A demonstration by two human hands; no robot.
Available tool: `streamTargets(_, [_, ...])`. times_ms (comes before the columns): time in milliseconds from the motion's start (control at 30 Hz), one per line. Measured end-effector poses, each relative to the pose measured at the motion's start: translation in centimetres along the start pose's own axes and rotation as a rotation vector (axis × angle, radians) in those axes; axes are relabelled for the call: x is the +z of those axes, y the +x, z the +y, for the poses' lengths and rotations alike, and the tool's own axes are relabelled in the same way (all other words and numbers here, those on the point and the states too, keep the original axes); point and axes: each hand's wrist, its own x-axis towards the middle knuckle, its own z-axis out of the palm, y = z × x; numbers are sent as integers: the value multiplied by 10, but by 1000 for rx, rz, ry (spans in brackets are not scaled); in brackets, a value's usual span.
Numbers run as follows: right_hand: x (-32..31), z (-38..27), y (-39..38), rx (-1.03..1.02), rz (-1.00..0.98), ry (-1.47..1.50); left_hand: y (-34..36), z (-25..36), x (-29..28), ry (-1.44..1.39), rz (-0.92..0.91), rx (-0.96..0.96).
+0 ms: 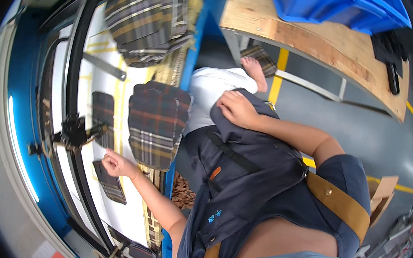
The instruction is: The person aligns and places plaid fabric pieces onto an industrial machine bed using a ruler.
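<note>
My left hand [114, 165] is curled closed over a white board [131, 187]. Whatever its fingers hold, if anything, is hidden. Next to it lies a small dark plaid fabric piece [110, 184], with another narrow plaid piece [103, 112] farther up the board. A larger plaid panel [159, 119] lies to the right of my left hand. My right hand [237, 106] rests on the dark apron [254, 154] over my lap. Its fingers lie across the cloth, slightly bent.
More plaid pieces [147, 19] lie at the far end of the board. A black rail with a dark clamp-like mechanism [73, 134] runs along the left. At the right, a wooden table [302, 33] carries a blue bin [334, 4]. A cardboard box [383, 193] stands on the floor.
</note>
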Motion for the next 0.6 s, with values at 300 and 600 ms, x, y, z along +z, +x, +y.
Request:
streamTargets(300, [-23, -81, 101, -202, 189, 240, -1, 0, -1, -89, 37, -16])
streamTargets(600, [12, -120, 161, -201, -119, -119, 0, -5, -4, -144, 58, 0])
